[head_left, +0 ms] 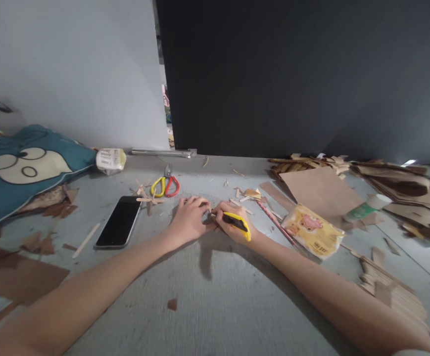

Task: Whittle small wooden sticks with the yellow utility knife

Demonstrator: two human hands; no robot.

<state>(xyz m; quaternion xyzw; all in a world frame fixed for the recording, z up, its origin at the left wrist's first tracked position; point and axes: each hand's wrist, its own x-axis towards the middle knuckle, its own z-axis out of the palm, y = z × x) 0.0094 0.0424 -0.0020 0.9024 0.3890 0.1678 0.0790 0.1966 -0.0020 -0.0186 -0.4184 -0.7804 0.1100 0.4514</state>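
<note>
My right hand (231, 222) is closed around a yellow and black utility knife (239, 223), whose tip points left toward my other hand. Close beside it, my left hand (190, 217) has its fingers curled down at the grey tabletop (215, 306). A small light-coloured piece shows between the two hands, too little of it to name. Whatever the left fingers press or hold is mostly hidden. Beyond the left hand lie pliers (166, 183) with one yellow and one red handle. A black-screened phone (120, 222) lies to the left, with wooden craft sticks (148, 200) at its upper corner.
Right of my hands are a yellow tissue packet (316, 230), a red pencil-like stick (276, 220), brown cardboard (322, 193) and a green-white glue tube (366, 207). A teal cushion (32, 168) and cardboard scraps (18, 272) lie left. Grey and black panels (304, 74) rise behind.
</note>
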